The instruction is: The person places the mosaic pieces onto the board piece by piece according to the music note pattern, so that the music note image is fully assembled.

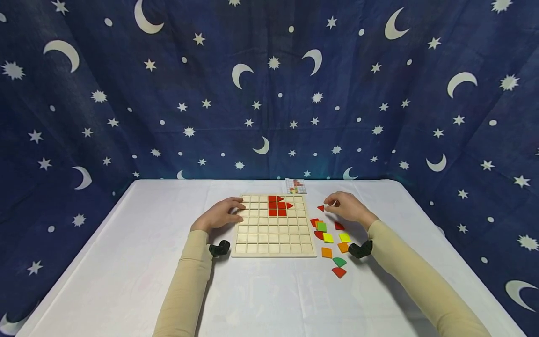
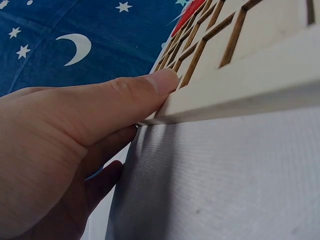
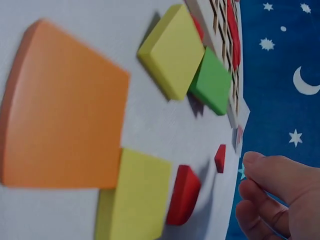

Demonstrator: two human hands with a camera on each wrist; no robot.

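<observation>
A wooden grid board (image 1: 273, 236) lies flat on the table. Several red squares (image 1: 273, 212) and two red triangles (image 1: 289, 205) sit in its upper cells. At the board's left edge my left hand (image 1: 219, 214) grips the rim, thumb (image 2: 162, 82) on top and the other fingers partly hidden. My right hand (image 1: 347, 207) hovers past the board's right side, fingers loosely bent, with nothing seen between thumb and forefinger. Close to its fingertips a small red triangle (image 1: 321, 208) lies on the cloth; in the right wrist view a gap parts this triangle (image 3: 220, 159) from the fingers.
Right of the board lie loose red, orange, yellow and green pieces, including a green square (image 1: 322, 227), a yellow square (image 1: 345, 238), an orange piece (image 3: 60, 115) and a red quarter-round (image 1: 338, 272). A printed pattern card (image 1: 296, 186) stands behind the board. A starry cloth hangs behind.
</observation>
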